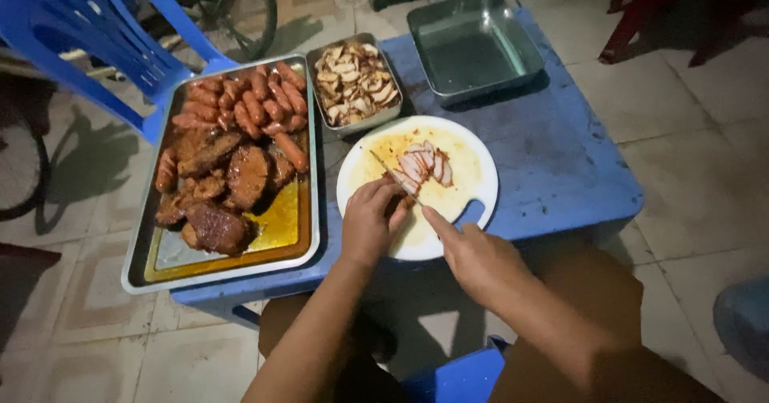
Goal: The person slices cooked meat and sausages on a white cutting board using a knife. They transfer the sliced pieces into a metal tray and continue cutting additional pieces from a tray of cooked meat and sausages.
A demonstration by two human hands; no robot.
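Head view: left hand [370, 223] fingers [392, 197] curl down on the meat piece [403, 183] on the round white cutting board [469, 163]. Right hand [473, 252] grips the knife [392, 175], blade beside left fingertips; cut slices [426, 163] just beyond.

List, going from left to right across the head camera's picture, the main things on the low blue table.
Large tray of sausages and meat slabs → small metal tray of sliced pieces → round white cutting board, where the left hand steadies meat and the right hand cuts → empty metal pan.
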